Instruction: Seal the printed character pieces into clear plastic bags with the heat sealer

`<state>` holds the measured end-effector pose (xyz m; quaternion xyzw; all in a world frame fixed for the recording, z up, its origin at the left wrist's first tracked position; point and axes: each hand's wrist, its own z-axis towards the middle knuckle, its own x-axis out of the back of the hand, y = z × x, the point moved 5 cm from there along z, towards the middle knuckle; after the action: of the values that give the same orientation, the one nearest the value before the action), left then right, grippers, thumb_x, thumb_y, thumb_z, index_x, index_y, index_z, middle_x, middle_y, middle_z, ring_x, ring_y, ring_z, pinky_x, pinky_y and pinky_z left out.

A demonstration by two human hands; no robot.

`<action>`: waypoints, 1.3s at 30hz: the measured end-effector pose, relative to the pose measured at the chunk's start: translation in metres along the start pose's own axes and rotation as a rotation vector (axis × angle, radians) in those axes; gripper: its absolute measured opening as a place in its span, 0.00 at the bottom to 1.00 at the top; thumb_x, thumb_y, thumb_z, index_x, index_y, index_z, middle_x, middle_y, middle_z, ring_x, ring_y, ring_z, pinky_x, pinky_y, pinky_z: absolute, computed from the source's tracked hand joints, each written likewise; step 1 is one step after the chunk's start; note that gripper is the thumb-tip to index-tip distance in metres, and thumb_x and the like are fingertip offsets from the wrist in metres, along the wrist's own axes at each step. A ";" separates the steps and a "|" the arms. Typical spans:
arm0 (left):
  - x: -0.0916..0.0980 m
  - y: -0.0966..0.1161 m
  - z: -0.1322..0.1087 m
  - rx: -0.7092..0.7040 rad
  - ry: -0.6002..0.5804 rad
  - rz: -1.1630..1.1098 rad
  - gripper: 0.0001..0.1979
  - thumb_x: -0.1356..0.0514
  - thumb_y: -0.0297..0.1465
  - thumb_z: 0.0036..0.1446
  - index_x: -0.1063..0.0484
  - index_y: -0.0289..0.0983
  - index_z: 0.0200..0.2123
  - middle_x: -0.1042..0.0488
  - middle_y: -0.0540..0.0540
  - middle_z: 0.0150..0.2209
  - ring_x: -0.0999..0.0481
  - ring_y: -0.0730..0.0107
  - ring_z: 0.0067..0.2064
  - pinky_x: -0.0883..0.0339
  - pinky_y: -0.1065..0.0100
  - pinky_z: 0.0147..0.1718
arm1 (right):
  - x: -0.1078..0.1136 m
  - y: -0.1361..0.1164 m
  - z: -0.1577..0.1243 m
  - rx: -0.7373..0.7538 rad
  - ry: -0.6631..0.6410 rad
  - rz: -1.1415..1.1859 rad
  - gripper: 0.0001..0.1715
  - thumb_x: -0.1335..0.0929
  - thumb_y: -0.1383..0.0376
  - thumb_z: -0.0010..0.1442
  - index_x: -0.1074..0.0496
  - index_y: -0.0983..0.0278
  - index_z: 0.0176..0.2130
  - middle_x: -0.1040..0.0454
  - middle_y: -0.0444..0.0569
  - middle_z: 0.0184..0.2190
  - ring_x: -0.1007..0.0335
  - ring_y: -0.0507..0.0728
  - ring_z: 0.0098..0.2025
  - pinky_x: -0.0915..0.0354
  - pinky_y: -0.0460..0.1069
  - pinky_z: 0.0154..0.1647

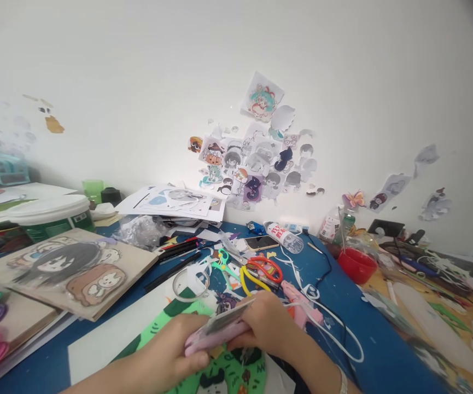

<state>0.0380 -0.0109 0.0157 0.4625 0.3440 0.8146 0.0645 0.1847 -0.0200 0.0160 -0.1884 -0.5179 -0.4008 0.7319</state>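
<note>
My left hand point(174, 345) and my right hand point(267, 325) meet low in the middle of the view. Both are closed around the same flat, pale pink and grey piece point(217, 331), held edge-on between them. My left fingers wrap its near end and my right fingers pinch its far end. Under the hands lies a green foam sheet point(228, 372) with dark cut-out figures, on a white board point(113, 334) over the blue table point(367, 339).
A pink glue gun point(302, 306) with a white cord lies right of my hands. Several scissors point(256, 271), a tape ring point(190, 284), a phone point(261, 242), a bottle point(283, 236), a red bowl point(357, 265) and a painted board point(68, 271) crowd the table. Stickers cover the wall.
</note>
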 end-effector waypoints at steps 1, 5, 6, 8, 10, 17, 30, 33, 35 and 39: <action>-0.001 -0.002 0.000 0.035 -0.033 -0.035 0.34 0.61 0.59 0.52 0.33 0.36 0.30 0.32 0.50 0.25 0.36 0.71 0.25 0.42 0.74 0.22 | 0.001 0.000 0.000 0.003 0.008 0.006 0.31 0.36 0.39 0.51 0.33 0.64 0.23 0.27 0.44 0.21 0.33 0.53 0.22 0.53 0.48 0.23; -0.004 -0.009 0.000 0.127 -0.085 -0.099 0.33 0.53 0.60 0.49 0.31 0.35 0.34 0.29 0.47 0.28 0.33 0.69 0.25 0.43 0.73 0.23 | 0.005 0.000 -0.001 0.028 0.076 -0.002 0.30 0.40 0.40 0.56 0.36 0.63 0.24 0.30 0.45 0.19 0.38 0.53 0.21 0.55 0.49 0.23; -0.005 -0.009 0.000 0.124 -0.081 -0.086 0.31 0.51 0.58 0.49 0.30 0.35 0.36 0.28 0.47 0.29 0.32 0.69 0.26 0.43 0.73 0.23 | 0.005 -0.001 -0.002 0.034 0.085 -0.008 0.28 0.40 0.43 0.57 0.36 0.63 0.23 0.31 0.44 0.19 0.39 0.52 0.20 0.55 0.49 0.23; -0.005 -0.009 0.000 0.107 -0.075 -0.047 0.27 0.48 0.54 0.52 0.30 0.36 0.39 0.26 0.47 0.30 0.30 0.67 0.27 0.42 0.73 0.23 | 0.006 0.000 -0.003 0.037 0.102 -0.031 0.22 0.39 0.52 0.60 0.37 0.63 0.22 0.32 0.43 0.19 0.41 0.52 0.21 0.55 0.49 0.24; -0.005 -0.007 -0.001 0.086 -0.080 -0.005 0.22 0.47 0.49 0.55 0.31 0.38 0.43 0.25 0.47 0.31 0.28 0.67 0.28 0.42 0.74 0.24 | 0.008 0.000 -0.004 0.037 0.116 -0.058 0.16 0.37 0.60 0.58 0.37 0.63 0.22 0.34 0.43 0.19 0.42 0.52 0.21 0.55 0.49 0.24; -0.002 0.005 0.001 -0.121 -0.041 0.274 0.37 0.61 0.58 0.53 0.43 0.39 0.56 0.23 0.45 0.31 0.25 0.63 0.26 0.41 0.71 0.22 | 0.014 -0.002 -0.004 0.078 0.126 -0.099 0.04 0.36 0.67 0.51 0.35 0.63 0.25 0.32 0.43 0.22 0.41 0.54 0.25 0.52 0.49 0.27; -0.003 -0.012 -0.005 -0.180 0.120 0.606 0.43 0.38 0.44 0.49 0.57 0.36 0.61 0.27 0.51 0.24 0.30 0.64 0.21 0.42 0.69 0.19 | 0.015 -0.008 -0.003 0.099 0.189 -0.158 0.05 0.36 0.69 0.49 0.36 0.63 0.23 0.34 0.43 0.19 0.44 0.53 0.22 0.54 0.49 0.25; 0.005 -0.009 -0.007 -0.129 0.202 0.595 0.38 0.39 0.30 0.49 0.55 0.37 0.60 0.27 0.49 0.29 0.28 0.63 0.27 0.38 0.69 0.23 | 0.018 -0.007 -0.001 0.059 0.235 -0.180 0.06 0.36 0.69 0.49 0.37 0.62 0.22 0.34 0.43 0.18 0.44 0.54 0.22 0.54 0.49 0.25; 0.011 0.002 -0.007 -0.167 0.281 0.641 0.30 0.45 0.23 0.50 0.48 0.36 0.57 0.28 0.43 0.36 0.27 0.61 0.34 0.35 0.67 0.27 | 0.019 -0.005 -0.001 0.015 0.266 -0.199 0.06 0.35 0.69 0.49 0.37 0.62 0.23 0.34 0.43 0.18 0.43 0.54 0.22 0.55 0.49 0.25; 0.016 0.034 -0.011 -0.454 0.478 0.821 0.18 0.48 0.19 0.53 0.33 0.35 0.47 0.31 0.39 0.39 0.31 0.57 0.42 0.33 0.60 0.35 | 0.019 0.003 -0.002 -0.097 0.317 -0.249 0.07 0.33 0.70 0.49 0.37 0.62 0.23 0.33 0.43 0.19 0.41 0.54 0.22 0.56 0.50 0.26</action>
<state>0.0276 -0.0354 0.0449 0.3346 -0.0458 0.9097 -0.2417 0.1909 -0.0273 0.0327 -0.0926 -0.3958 -0.5373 0.7390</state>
